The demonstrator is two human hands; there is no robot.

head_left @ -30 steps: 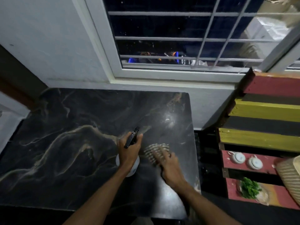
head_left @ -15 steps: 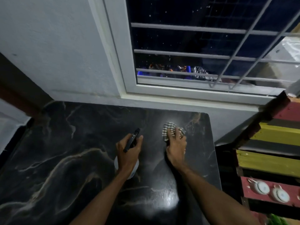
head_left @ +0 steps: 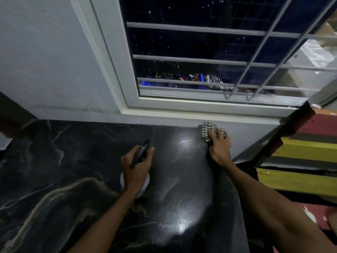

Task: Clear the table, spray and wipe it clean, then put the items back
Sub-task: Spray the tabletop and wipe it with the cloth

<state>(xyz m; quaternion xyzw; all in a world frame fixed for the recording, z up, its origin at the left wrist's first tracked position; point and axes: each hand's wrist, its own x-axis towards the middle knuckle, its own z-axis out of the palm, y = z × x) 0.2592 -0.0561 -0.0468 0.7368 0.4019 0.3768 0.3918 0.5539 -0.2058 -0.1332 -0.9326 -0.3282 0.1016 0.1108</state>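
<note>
Closed around a spray bottle [head_left: 135,177], the left hand [head_left: 136,169] holds it upright over the middle of the bench [head_left: 60,172], its dark trigger head pointing toward the far edge; only a sliver of the white bottle body shows under the wrist, and whether its base touches the surface cannot be told. The right hand [head_left: 219,149] presses flat, fingers spread, on a checked cloth [head_left: 207,129] bunched at the far right corner of the bench, right against the wall below the window [head_left: 209,57].

Judging by what lies here, clearing looks done: nothing but bottle and cloth shows on the dark marble top. Spraying and wiping appear under way, since the surface near the right edge shines wet-looking under the light, while the left half reads duller and may not yet be wiped. Returning the items is not yet started. A striped shelf unit [head_left: 299,159] stands just beyond the right edge.
</note>
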